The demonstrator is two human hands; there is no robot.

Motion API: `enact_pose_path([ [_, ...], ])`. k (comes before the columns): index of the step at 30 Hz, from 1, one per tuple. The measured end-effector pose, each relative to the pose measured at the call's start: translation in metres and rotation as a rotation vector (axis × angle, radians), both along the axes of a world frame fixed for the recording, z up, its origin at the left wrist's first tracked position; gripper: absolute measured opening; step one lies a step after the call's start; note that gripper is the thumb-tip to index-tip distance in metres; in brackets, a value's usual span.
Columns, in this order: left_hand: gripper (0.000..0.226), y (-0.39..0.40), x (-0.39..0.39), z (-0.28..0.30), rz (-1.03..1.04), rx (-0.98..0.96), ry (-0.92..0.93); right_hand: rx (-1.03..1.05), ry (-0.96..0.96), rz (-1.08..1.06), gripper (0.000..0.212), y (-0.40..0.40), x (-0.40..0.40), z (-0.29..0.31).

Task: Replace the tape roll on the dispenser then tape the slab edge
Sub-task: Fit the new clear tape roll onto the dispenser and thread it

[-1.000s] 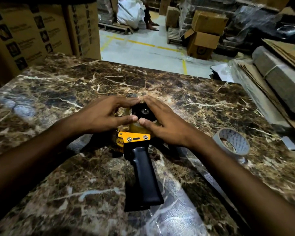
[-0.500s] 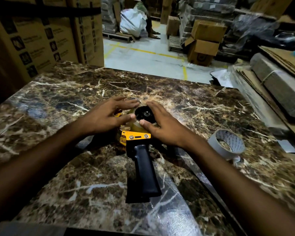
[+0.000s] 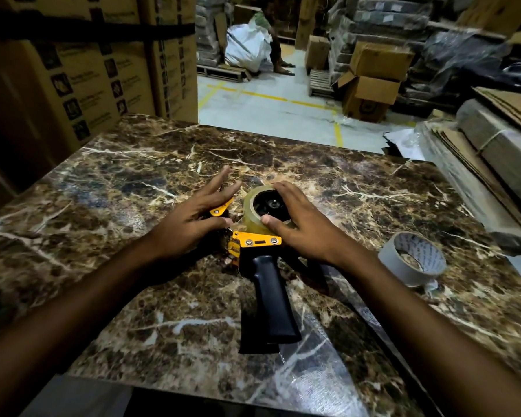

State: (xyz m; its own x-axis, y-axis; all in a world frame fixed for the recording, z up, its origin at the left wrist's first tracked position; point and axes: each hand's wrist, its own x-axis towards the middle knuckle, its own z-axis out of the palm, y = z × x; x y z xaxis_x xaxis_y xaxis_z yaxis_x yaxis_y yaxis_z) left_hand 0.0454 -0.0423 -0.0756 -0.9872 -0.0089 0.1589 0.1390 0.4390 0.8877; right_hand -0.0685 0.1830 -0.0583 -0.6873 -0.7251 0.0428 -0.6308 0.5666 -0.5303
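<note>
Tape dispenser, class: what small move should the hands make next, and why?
Probably thread the tape's free end under the roller. The clear tape roll already sits on the dispenser hub under the right hand, while the left hand rests at the yellow front plate.

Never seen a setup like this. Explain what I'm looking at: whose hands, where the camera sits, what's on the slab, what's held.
The single view comes from a camera worn on a person's head, looking down at their own bare hands. They work on a marble slab. A tape dispenser lies flat on it, black handle toward the camera. The right hand grips the clear tape roll seated on the dispenser's hub. The left hand rests open on the dispenser's yellow front part. A grey roll lies loose to the right.
</note>
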Motion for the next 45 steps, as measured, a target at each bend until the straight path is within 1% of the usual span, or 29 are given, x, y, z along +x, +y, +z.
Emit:
enact_pose_path([
  [4, 0.076, 0.004, 0.003, 0.005, 0.006, 0.166, -0.046, -0.009, -0.005, -0.008, 0.081, 0.0, 0.001, -0.002],
  [7, 0.09, 0.004, 0.008, 0.007, -0.016, 0.171, -0.05, -0.014, -0.022, -0.022, 0.081, 0.0, 0.002, -0.002],
  [9, 0.093, 0.003, 0.009, 0.007, -0.033, 0.156, -0.032, -0.02, -0.045, -0.03, 0.082, 0.0, 0.003, -0.001],
  [12, 0.089, 0.0, 0.01, 0.004, -0.05, 0.183, -0.023, -0.024, -0.052, -0.055, 0.089, 0.0, 0.004, 0.004],
  [17, 0.081, -0.012, 0.015, -0.002, -0.052, 0.173, -0.004, 0.002, 0.03, -0.182, 0.093, -0.003, 0.009, 0.012],
  [20, 0.075, -0.017, 0.023, -0.005, -0.023, 0.201, 0.006, 0.011, 0.089, -0.218, 0.088, -0.003, 0.012, 0.016],
  [22, 0.071, -0.019, 0.027, -0.006, -0.008, 0.205, 0.01, -0.023, 0.087, -0.231, 0.08, -0.001, 0.012, 0.022],
  [24, 0.067, -0.021, 0.028, -0.008, -0.006, 0.21, 0.012, -0.014, 0.066, -0.209, 0.074, 0.004, 0.012, 0.027],
  [26, 0.064, -0.023, 0.028, -0.009, -0.005, 0.17, 0.029, 0.007, 0.045, -0.183, 0.073, 0.009, 0.013, 0.029],
  [30, 0.063, -0.025, 0.029, -0.008, -0.007, 0.068, 0.061, -0.044, -0.019, -0.148, 0.071, 0.012, 0.012, 0.029],
  [35, 0.062, -0.022, 0.036, -0.004, 0.053, -0.029, 0.121, -0.057, -0.106, -0.106, 0.085, 0.016, 0.002, 0.03],
  [37, 0.06, -0.021, 0.037, -0.002, 0.043, -0.096, 0.159, -0.06, -0.125, -0.1, 0.086, 0.017, 0.0, 0.03],
  [40, 0.055, -0.018, 0.038, 0.0, 0.036, -0.089, 0.165, -0.067, -0.118, -0.101, 0.086, 0.017, -0.002, 0.028],
  [43, 0.055, -0.016, 0.038, -0.001, 0.045, -0.097, 0.167, -0.066, -0.121, -0.111, 0.087, 0.016, -0.003, 0.025],
  [45, 0.053, -0.014, 0.037, -0.001, 0.062, -0.056, 0.16, -0.064, -0.117, -0.109, 0.088, 0.016, -0.003, 0.025],
])
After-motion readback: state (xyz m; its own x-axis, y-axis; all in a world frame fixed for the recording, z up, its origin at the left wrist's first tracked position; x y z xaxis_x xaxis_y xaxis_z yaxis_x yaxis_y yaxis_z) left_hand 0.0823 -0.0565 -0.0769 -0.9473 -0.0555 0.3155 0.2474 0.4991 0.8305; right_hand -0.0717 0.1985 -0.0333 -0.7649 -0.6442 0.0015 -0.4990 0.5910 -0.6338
